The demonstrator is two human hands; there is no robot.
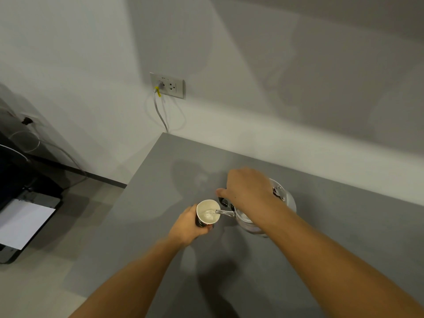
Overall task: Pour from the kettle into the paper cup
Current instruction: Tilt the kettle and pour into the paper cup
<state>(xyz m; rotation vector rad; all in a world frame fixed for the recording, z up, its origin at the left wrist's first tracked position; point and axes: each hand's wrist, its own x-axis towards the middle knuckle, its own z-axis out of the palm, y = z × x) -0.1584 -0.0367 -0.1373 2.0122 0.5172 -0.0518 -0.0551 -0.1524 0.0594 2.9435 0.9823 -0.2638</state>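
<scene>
The left hand [190, 223] wraps its fingers round the cup [207, 213], steadying it under the stream. The right hand [245, 189] grips the handle of the kettle [250, 222], tipping its spout over the rim just beside those fingers, above the table [321, 226].

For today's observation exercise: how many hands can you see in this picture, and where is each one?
2. The left hand is wrapped around the paper cup on the grey table. The right hand grips the kettle handle, tipping its spout over the cup. None seem hidden.
</scene>
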